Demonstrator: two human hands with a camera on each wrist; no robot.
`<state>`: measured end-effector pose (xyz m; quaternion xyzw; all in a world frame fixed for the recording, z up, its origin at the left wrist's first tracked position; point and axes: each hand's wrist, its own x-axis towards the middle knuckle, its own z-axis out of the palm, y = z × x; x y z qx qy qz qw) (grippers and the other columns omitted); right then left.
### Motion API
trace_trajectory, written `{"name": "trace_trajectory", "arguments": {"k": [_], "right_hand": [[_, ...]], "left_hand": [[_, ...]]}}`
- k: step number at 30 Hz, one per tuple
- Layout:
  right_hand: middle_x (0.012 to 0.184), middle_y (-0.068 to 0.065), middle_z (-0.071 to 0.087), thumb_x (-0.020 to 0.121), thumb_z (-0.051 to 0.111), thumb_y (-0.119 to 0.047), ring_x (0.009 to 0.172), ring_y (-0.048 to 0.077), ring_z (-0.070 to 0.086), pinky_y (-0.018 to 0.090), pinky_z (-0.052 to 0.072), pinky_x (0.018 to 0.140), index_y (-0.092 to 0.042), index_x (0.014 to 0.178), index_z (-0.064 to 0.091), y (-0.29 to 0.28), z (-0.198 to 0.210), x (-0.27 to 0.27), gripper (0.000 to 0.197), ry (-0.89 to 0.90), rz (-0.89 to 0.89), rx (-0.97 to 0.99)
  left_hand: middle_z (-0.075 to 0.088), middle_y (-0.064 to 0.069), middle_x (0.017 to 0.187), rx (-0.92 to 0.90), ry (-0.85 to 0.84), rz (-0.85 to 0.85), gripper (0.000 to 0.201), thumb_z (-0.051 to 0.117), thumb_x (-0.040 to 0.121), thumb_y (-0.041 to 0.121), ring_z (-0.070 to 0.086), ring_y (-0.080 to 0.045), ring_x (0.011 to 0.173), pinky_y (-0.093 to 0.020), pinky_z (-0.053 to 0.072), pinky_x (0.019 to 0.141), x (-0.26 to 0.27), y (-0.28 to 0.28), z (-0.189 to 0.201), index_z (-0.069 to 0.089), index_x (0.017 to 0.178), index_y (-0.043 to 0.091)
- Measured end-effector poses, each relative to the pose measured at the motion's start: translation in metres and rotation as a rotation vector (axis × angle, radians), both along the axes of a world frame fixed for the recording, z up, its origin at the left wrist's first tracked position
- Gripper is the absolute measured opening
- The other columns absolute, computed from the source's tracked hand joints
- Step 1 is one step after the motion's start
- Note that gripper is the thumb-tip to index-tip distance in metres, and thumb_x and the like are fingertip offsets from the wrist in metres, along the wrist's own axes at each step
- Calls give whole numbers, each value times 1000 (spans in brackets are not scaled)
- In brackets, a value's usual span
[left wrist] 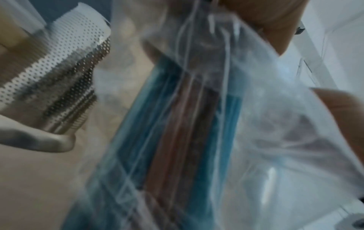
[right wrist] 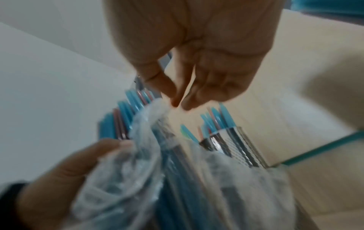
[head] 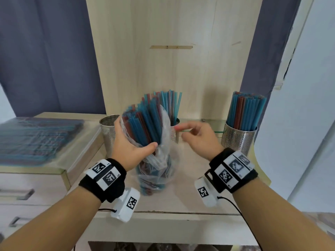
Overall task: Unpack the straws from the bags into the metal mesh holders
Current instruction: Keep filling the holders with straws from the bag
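A clear plastic bag [head: 161, 160] of blue and brown straws [head: 143, 124] stands upright on the counter. My left hand [head: 132, 142] grips it around the middle, thumb in front; the straw tops stick out above the bag's open mouth. In the left wrist view the bag [left wrist: 187, 124] fills the picture. My right hand [head: 181, 133] hovers just right of the bag's top. In the right wrist view its thumb and forefinger [right wrist: 180, 105] are close together beside the bag's edge [right wrist: 157, 109], holding nothing. Behind stands a mesh holder [head: 175, 129] with straws in it.
An empty mesh holder [head: 108, 131] stands left of the bag, and a full one [head: 239, 140] stands at the right by a glass shelf [head: 208, 124]. More bagged straws [head: 36, 136] lie stacked on the raised drawer unit at the left. A wooden panel backs the counter.
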<state>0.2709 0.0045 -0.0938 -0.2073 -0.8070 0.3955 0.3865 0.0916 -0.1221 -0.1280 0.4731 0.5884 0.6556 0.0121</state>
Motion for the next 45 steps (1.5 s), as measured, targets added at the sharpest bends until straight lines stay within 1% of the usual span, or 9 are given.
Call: {"name": "trace_trajectory", "arguments": {"k": [3, 6, 8, 11, 15, 27, 31, 39, 45], "right_hand": [[120, -5, 58, 89, 70, -25, 78, 3, 56, 27, 49, 75, -21, 127, 56, 20, -6, -23, 41, 13, -278, -13], [148, 4, 39, 76, 77, -51, 133, 19, 42, 41, 40, 110, -20, 152, 25, 32, -17, -47, 97, -153, -229, -81], [155, 7, 33, 65, 82, -59, 142, 22, 34, 47, 35, 116, -24, 157, 10, 38, -24, -65, 122, -167, -197, -101], [139, 0, 56, 50, 88, -66, 125, 13, 56, 39, 46, 108, -37, 154, 6, 42, -31, -79, 136, -130, -144, -199], [107, -13, 62, 70, 90, -29, 93, -7, 61, -1, 42, 65, -18, 149, 28, 42, -29, -64, 101, -96, -118, -175], [126, -5, 63, 58, 94, -38, 111, 10, 63, 33, 51, 101, -18, 145, 35, 74, -46, 21, 107, -111, -307, -70], [131, -3, 58, 61, 94, -32, 116, 10, 58, 22, 46, 98, -15, 146, 33, 75, -52, 17, 106, -50, -314, -47], [124, -9, 54, 66, 91, -29, 110, 4, 53, -6, 35, 79, -16, 149, 24, 80, -59, 8, 107, -16, -311, -67], [137, -2, 53, 62, 92, -32, 124, 14, 54, 35, 46, 109, -18, 150, 23, 77, -65, -4, 113, 37, -348, -69]], "left_hand": [[46, 18, 119, -14, 13, 46, 100, 87, 64, 2, 46, 19, 108, 1, 37, 90, -6, -5, 1, 24, 141, 13], [49, 8, 127, -29, -7, 89, 104, 88, 64, 6, 49, 3, 117, -18, 40, 102, -9, -8, 1, 22, 144, 14], [47, 2, 133, -35, -22, 123, 108, 89, 63, 9, 48, -8, 123, -29, 40, 107, -10, -9, 1, 20, 145, 14], [47, -2, 134, -42, -31, 169, 110, 89, 62, 12, 48, -12, 123, -36, 40, 109, -13, -4, 0, 17, 146, 13], [47, -1, 132, -52, -64, 173, 111, 89, 63, 12, 49, -13, 121, -35, 41, 109, -18, 9, -1, 16, 146, 16], [43, -5, 132, -146, -99, 196, 112, 84, 67, 10, 45, -13, 117, -20, 33, 99, -19, 84, 16, 8, 149, 12], [33, 3, 119, -178, -128, 181, 101, 78, 76, 4, 40, -7, 107, -5, 27, 87, -14, 101, 17, 8, 150, 10], [31, -15, 150, -103, -109, 204, 60, 57, 96, 21, 34, -28, 137, -33, 27, 107, -26, 110, -4, 23, 146, 16], [41, -17, 132, -163, 80, 345, 31, 48, 97, 14, 45, -32, 120, -32, 32, 101, -33, 111, -7, 44, 127, 7]]}}
